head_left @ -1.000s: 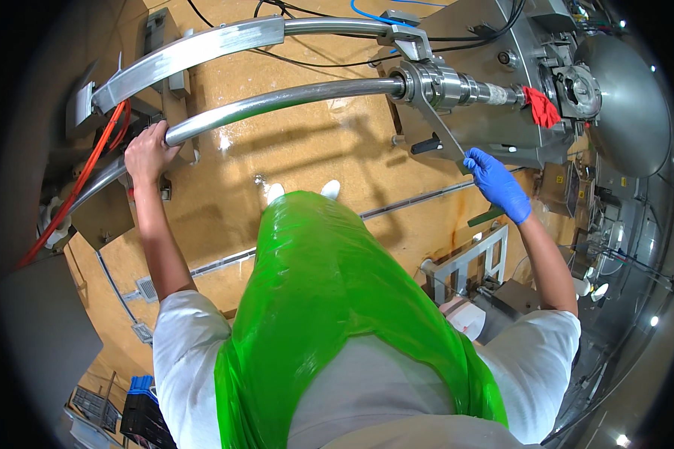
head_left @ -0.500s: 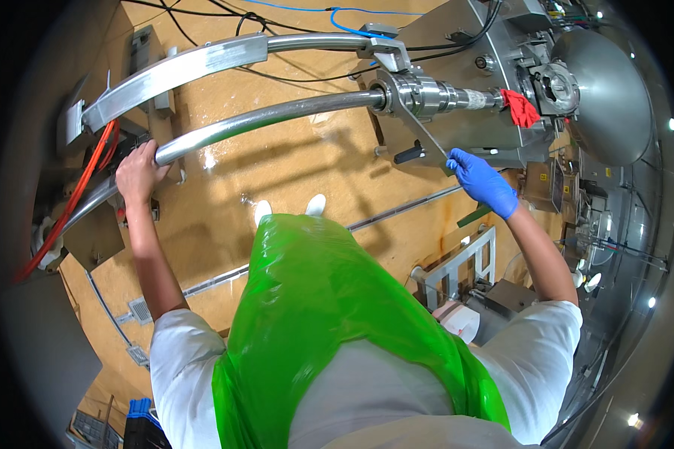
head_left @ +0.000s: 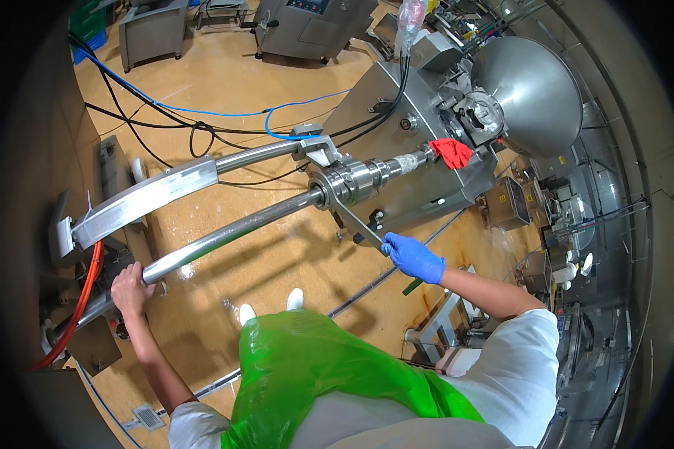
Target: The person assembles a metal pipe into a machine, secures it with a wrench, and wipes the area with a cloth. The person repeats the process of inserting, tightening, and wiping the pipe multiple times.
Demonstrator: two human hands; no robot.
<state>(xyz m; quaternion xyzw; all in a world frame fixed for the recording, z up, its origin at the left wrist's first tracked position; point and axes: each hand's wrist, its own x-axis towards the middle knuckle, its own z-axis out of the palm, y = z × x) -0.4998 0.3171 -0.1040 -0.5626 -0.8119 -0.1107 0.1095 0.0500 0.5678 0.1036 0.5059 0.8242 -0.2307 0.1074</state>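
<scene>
Head view: left hand (head_left: 129,288), bare, fingers wrapped around the far end of the tube (head_left: 232,232) at 9 o'clock, likely bracing it so it doesn't turn or sag. Right hand (head_left: 414,257), blue glove, fingers closed on the end of the wrench (head_left: 358,224), just right of centre; grip at the handle tip looks chosen for leverage. Wrench head sits on the coupling (head_left: 352,182), where the tube meets the machine (head_left: 397,142). Red rag (head_left: 451,153) on the shaft at 1 o'clock. Green apron (head_left: 314,374) at 6. Tan floor (head_left: 225,82), wet-looking glare, cables (head_left: 165,112) across it at 11. Steel equipment all around.
</scene>
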